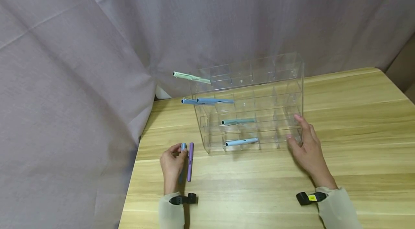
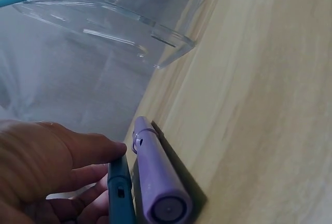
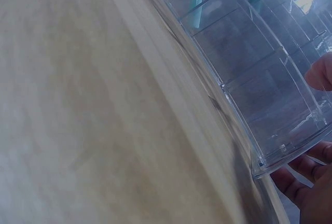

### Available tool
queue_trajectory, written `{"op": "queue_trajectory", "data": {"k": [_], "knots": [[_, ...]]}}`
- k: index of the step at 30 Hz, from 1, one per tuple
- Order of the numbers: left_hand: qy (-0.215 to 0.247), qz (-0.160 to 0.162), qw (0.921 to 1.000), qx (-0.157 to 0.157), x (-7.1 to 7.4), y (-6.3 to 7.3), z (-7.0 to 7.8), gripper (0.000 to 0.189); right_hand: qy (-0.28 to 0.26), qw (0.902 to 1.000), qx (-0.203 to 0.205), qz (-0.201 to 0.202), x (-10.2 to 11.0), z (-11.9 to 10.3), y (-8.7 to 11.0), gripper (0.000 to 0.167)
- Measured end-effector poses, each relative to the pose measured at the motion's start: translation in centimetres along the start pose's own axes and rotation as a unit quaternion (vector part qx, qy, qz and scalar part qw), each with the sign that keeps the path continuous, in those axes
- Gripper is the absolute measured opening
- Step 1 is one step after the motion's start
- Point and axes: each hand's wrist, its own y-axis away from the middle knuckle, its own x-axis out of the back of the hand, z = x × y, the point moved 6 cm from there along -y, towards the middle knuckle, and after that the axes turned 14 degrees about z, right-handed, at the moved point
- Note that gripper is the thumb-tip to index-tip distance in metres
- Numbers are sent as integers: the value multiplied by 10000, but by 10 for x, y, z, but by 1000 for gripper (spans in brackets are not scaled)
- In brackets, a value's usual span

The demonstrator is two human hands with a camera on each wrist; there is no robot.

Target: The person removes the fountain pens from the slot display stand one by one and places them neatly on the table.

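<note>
My left hand (image 1: 172,162) pinches a blue pen (image 2: 120,193) between thumb and fingers, low over the table at the left. Close along its right side a purple pen (image 1: 190,162) lies on the wood, its clip showing in the left wrist view. A clear tiered pen display rack (image 1: 249,88) stands behind them. My right hand (image 1: 308,149) grips the rack's lower right corner, thumb at the front and fingers round the outer side wall. In the rack lie a light green pen (image 1: 191,77), two blue pens (image 1: 215,100), a teal-green pen (image 1: 238,121) and a light blue pen (image 1: 241,142).
The wooden table (image 1: 253,193) has its left edge close to my left forearm. A grey curtain (image 1: 97,77) hangs behind and to the left. The light green pen and the blue pens stick out past the rack's left side.
</note>
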Motion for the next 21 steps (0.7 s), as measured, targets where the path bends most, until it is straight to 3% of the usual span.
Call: {"op": "queue_trajectory", "data": {"k": [12,21], "knots": [[-654,55,9977,-162,-4,-1,3,32,4,10000,47,-20,0,1,0,79],[-800,51,9964,-283,-4,-1,6,32,-22,10000,78,-8,0,0,0,78]]}}
